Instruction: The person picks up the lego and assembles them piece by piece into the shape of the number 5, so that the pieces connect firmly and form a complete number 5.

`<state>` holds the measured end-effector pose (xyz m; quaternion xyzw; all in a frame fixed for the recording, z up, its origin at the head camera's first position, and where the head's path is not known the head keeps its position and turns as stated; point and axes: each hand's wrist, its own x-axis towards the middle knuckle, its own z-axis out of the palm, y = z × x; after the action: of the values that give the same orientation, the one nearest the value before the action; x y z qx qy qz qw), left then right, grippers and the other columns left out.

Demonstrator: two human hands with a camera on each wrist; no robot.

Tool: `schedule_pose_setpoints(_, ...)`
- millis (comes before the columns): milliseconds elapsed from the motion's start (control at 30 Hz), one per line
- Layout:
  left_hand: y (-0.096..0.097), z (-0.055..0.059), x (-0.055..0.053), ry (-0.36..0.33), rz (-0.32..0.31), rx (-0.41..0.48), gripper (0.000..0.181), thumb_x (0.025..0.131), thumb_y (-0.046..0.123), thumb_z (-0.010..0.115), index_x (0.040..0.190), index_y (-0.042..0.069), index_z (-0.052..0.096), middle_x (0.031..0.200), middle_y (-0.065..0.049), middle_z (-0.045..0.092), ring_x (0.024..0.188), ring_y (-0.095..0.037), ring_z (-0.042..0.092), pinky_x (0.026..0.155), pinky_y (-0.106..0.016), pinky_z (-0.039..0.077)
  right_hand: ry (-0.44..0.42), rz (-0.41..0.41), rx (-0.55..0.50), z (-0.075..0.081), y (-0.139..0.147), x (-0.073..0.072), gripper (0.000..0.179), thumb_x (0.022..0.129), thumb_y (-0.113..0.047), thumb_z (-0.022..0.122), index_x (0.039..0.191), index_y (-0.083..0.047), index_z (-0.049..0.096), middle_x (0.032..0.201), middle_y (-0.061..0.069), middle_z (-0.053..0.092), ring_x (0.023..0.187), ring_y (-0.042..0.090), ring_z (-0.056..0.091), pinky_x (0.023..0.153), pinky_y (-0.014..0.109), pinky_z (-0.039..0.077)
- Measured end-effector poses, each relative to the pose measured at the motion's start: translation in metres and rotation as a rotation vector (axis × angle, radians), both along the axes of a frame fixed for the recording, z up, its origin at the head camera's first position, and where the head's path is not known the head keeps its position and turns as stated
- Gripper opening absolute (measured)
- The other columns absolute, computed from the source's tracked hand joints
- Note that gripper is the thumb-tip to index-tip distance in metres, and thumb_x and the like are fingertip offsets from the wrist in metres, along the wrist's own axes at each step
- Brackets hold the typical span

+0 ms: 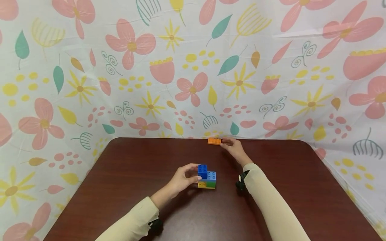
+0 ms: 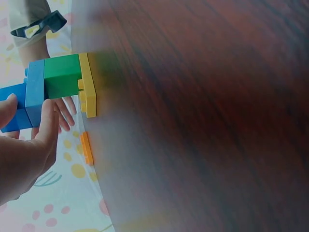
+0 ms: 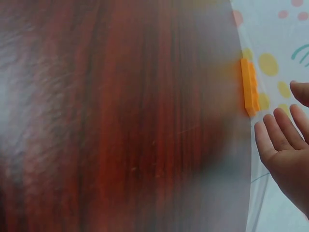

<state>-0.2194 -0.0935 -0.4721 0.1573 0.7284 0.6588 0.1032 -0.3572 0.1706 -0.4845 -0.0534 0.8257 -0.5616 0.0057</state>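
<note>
My left hand (image 1: 182, 177) holds a small stack of toy building bricks near the middle of the table, thumb and fingers around its upper blue bricks. The stack has a thin yellow plate (image 2: 88, 92) at the bottom, then a green brick (image 2: 63, 76), a light blue brick (image 1: 212, 175) and a dark blue brick (image 1: 202, 170) on top. A flat orange brick (image 1: 214, 141) with studs up lies at the table's far edge. Right beside it is my right hand (image 1: 236, 150), its fingers loosely extended and nothing gripped between them in the right wrist view.
The dark brown wooden table (image 1: 135, 174) has rounded far corners. Behind it hangs a white cloth (image 1: 187, 43) with a flower print, close against the far edge. Dark bands (image 1: 242, 180) sit at both wrists over light sleeves.
</note>
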Motion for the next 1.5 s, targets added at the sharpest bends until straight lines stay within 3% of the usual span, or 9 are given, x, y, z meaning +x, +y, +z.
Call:
schedule_pose_setpoints(233, 0.0, -0.001, 0.0, 0.005, 0.004, -0.005, 0.04, 0.087, 0.001, 0.069, 0.126, 0.005, 0.061, 0.112, -0.014, 0.061, 0.1, -0.025, 0.063, 0.079, -0.049, 0.055, -0.044, 0.01, -0.036, 0.001, -0.002, -0.005, 0.053, 0.096, -0.013, 0.06, 0.143, 0.0, 0.04, 0.142, 0.021, 0.044, 0.128, 0.037, 0.043, 0.105, 0.048, 0.038)
schedule_pose_setpoints(533, 0.0, -0.001, -0.002, 0.021, 0.015, -0.016, 0.04, 0.086, 0.001, 0.069, 0.125, 0.006, 0.061, 0.111, -0.013, 0.062, 0.101, -0.026, 0.062, 0.076, -0.04, 0.057, -0.065, 0.01, 0.008, -0.001, -0.009, -0.014, 0.058, 0.096, -0.013, 0.06, 0.146, 0.001, 0.035, 0.147, 0.021, 0.038, 0.129, 0.039, 0.04, 0.106, 0.048, 0.037)
schedule_pose_setpoints(733, -0.001, -0.002, -0.001, 0.01, 0.012, 0.004, 0.04, 0.086, 0.0, 0.069, 0.125, 0.004, 0.061, 0.111, -0.015, 0.061, 0.1, -0.027, 0.063, 0.078, -0.045, 0.056, -0.068, 0.028, 0.041, -0.007, -0.017, -0.019, 0.059, 0.095, -0.016, 0.061, 0.146, 0.001, 0.036, 0.148, 0.022, 0.036, 0.127, 0.039, 0.04, 0.105, 0.049, 0.037)
schedule_pose_setpoints(1000, 0.002, -0.004, -0.005, 0.031, 0.014, -0.036, 0.04, 0.086, 0.001, 0.07, 0.125, 0.007, 0.061, 0.112, -0.014, 0.062, 0.101, -0.028, 0.062, 0.076, -0.04, 0.057, -0.019, 0.012, 0.211, -0.013, -0.022, -0.025, 0.056, 0.094, -0.017, 0.063, 0.144, -0.005, 0.042, 0.147, 0.023, 0.036, 0.129, 0.043, 0.038, 0.106, 0.054, 0.034)
schedule_pose_setpoints(1233, 0.003, -0.002, -0.004, 0.061, 0.017, -0.072, 0.039, 0.086, 0.001, 0.07, 0.123, 0.006, 0.062, 0.112, -0.014, 0.063, 0.101, -0.027, 0.062, 0.074, -0.033, 0.057, 0.06, -0.007, 0.388, -0.015, -0.025, -0.027, 0.051, 0.093, -0.013, 0.063, 0.14, 0.001, 0.047, 0.144, 0.024, 0.041, 0.133, 0.043, 0.035, 0.108, 0.053, 0.031)
schedule_pose_setpoints(1500, 0.001, -0.001, -0.004, 0.041, 0.005, -0.031, 0.04, 0.085, 0.002, 0.071, 0.124, 0.005, 0.061, 0.111, -0.014, 0.062, 0.099, -0.025, 0.062, 0.074, -0.035, 0.057, 0.067, -0.019, 0.412, -0.014, -0.026, -0.024, 0.047, 0.092, -0.01, 0.065, 0.135, 0.003, 0.052, 0.142, 0.023, 0.044, 0.132, 0.042, 0.036, 0.108, 0.053, 0.031)
